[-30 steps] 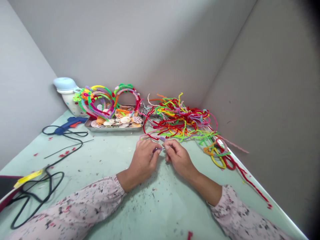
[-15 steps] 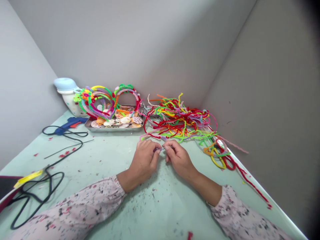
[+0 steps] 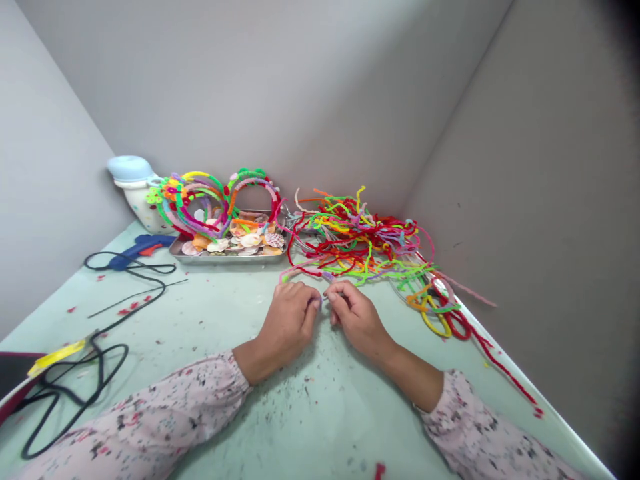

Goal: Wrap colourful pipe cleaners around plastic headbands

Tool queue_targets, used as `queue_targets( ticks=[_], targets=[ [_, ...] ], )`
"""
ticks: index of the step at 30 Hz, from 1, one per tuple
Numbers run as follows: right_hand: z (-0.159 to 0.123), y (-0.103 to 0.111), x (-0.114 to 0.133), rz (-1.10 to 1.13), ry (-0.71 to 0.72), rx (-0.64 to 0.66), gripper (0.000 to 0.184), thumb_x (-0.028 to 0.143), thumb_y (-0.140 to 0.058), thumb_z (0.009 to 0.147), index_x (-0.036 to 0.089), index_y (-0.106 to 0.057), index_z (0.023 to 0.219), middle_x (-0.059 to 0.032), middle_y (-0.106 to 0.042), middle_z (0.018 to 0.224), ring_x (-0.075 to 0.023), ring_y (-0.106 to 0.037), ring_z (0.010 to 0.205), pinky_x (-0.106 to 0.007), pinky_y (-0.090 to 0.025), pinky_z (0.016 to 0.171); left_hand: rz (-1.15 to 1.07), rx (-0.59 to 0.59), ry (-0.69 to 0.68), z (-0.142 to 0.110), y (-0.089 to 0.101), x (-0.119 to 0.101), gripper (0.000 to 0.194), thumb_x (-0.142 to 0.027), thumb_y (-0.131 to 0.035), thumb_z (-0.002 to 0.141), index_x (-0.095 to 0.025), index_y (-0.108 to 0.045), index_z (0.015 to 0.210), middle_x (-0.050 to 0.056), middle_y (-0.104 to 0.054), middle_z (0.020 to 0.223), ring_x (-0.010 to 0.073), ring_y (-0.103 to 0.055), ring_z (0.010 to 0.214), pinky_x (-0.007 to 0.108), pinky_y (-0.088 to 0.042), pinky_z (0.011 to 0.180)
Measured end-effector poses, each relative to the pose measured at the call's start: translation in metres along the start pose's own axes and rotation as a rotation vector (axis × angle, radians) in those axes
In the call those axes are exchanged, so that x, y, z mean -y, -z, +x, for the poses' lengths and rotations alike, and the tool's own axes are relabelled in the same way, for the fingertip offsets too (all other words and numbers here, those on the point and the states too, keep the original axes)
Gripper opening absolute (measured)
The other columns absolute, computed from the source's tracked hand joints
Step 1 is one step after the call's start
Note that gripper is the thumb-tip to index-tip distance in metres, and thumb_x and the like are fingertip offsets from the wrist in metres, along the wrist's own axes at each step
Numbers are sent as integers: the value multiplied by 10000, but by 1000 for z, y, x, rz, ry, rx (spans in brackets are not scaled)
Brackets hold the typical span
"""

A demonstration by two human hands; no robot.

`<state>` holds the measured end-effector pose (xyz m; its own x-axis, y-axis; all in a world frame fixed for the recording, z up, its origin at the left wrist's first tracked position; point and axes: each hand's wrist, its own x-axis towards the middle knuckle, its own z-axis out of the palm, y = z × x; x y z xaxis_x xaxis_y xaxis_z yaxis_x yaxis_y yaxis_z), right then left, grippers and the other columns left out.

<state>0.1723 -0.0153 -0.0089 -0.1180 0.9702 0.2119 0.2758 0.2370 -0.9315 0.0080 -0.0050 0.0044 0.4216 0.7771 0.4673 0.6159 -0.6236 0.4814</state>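
Observation:
My left hand (image 3: 287, 327) and my right hand (image 3: 357, 320) meet at the middle of the pale green table (image 3: 320, 407). Their fingertips pinch a short, thin purple pipe cleaner (image 3: 320, 300), which is mostly hidden by my left fingers. A thin silvery end of it reaches towards my right fingertips. Just beyond my hands lies a tangled heap of multicoloured pipe cleaners (image 3: 360, 243), and its nearest strands nearly touch my left fingers.
Behind my hands stand pipe-cleaner hoops (image 3: 215, 200) beside a metal tray of seashells (image 3: 225, 259). Further left are a white jar with a blue lid (image 3: 133, 180), a blue glue gun (image 3: 140, 245) and its black cord (image 3: 125, 293). Grey walls close the back and right.
My fingers have closed a little further over the purple pipe cleaner, so less of it shows. My hands otherwise stay in nearly the same place, and the surrounding objects have not moved.

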Motion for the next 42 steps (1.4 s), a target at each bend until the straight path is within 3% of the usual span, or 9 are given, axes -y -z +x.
queue_targets(
  ticks=[35, 42],
  targets=[
    [-1, -1, -2, -46, 5, 23, 170, 343, -439, 942, 213, -524, 871, 58, -515, 572, -107, -506, 532, -224, -412, 566, -9, 109, 21, 0, -2, 3, 238, -215, -338, 942, -173, -504, 777, 16, -528, 737, 188, -486, 769, 373, -377, 765],
    [0, 0, 0, -22, -24, 25, 172, 357, -450, 937, 213, -523, 879, 61, -507, 552, -108, -494, 516, -220, -398, 536, -88, 97, 33, 0, -2, 4, 118, -184, -416, 882, -180, -502, 802, 9, -537, 766, 183, -483, 776, 372, -371, 780]
  ],
)
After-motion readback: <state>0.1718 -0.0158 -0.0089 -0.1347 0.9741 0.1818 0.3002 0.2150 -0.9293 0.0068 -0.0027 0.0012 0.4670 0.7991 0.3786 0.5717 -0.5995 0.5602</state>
